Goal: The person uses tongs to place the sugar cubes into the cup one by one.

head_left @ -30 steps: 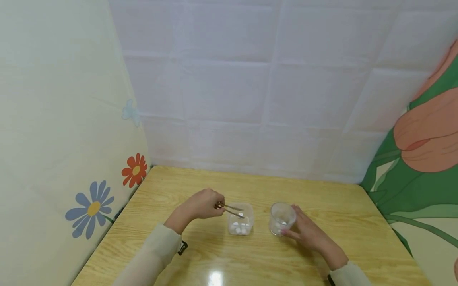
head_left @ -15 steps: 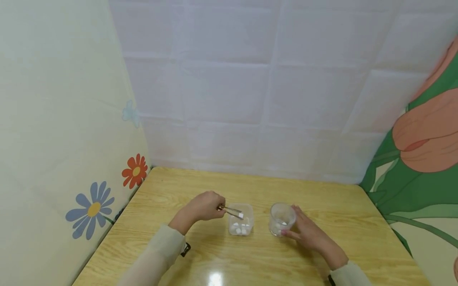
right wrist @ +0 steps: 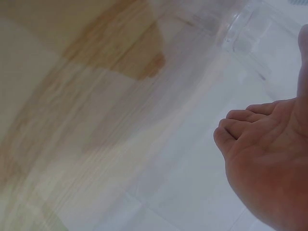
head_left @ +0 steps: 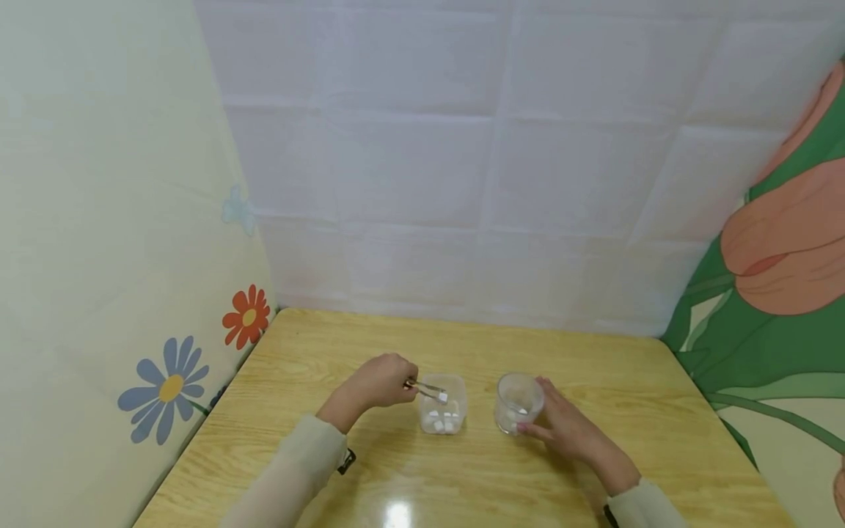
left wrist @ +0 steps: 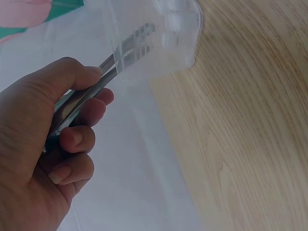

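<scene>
My left hand [head_left: 383, 380] pinches small metal tongs [left wrist: 86, 95] between thumb and fingers; their ends have notched teeth in the left wrist view. In the head view the tips hold a white cube [head_left: 443, 397] over a clear plastic container [head_left: 461, 405]. Several more white cubes [head_left: 447, 426] lie in that container. To its right stands a clear drinking glass [head_left: 507, 416] with something pale at the bottom. My right hand [head_left: 571, 427] holds the glass from the right side, thumb at the front. In the right wrist view the glass [right wrist: 255, 41] shows only partly, beyond the hand.
Everything stands on a wood-grain table [head_left: 422, 469]. A white sheet [head_left: 422, 183] hangs along its back edge. Printed cloths with flowers border it on the left [head_left: 165, 389] and right [head_left: 779, 330].
The tongs, spread apart above the container one second ago, have closed on a white cube and lifted slightly. The left hand moved a little right; the right hand and glass stayed nearly still.
</scene>
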Available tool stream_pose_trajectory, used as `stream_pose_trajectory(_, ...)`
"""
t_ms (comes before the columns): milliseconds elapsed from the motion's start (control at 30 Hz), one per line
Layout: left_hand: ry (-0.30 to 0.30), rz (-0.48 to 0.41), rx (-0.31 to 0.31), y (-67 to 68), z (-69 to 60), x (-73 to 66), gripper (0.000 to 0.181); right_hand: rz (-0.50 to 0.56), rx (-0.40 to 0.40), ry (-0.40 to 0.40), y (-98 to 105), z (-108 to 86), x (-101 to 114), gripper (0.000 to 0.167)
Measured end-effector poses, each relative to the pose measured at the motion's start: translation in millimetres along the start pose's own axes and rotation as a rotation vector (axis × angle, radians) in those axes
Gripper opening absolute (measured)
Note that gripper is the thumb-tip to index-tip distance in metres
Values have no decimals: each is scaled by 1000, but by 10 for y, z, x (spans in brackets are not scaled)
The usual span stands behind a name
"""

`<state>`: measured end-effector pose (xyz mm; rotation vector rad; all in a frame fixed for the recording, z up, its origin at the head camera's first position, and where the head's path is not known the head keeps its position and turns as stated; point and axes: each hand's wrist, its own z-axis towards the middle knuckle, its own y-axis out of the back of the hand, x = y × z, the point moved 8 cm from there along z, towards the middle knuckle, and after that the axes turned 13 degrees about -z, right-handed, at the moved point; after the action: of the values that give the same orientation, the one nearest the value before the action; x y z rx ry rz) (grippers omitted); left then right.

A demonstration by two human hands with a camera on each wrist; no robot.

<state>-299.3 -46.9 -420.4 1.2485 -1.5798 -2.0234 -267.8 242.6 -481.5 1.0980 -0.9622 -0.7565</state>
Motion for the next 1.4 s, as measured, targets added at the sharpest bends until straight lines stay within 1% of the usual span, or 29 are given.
stream_pose_trajectory(233, -1, 20, -5, -21, 4, -7, 16, 14, 11, -11, -17, 0, -9, 92)
stream_pose_trajectory(433, 5, 33, -13, -35, 25, 4, 18, 14, 21, -14, -33, 2, -22, 92)
stream_pose_trajectory(667, 42, 38, -4, -38, 59, -7, 23, 21, 19, -8, -11, -3, -4, 91)
stream_pose_trajectory(900, 51, 88, -6, -41, 93, -46, 26, 17, 24, -16, 1, -7, 9, 91)
stream_pose_trajectory(1067, 58, 107, -12, -37, 107, -65, 28, 18, 18, -12, -1, -10, 16, 90)
stream_pose_trajectory(1400, 66, 102, -4, -45, 124, -68, 32, 26, 28, -14, -33, -8, 18, 91)
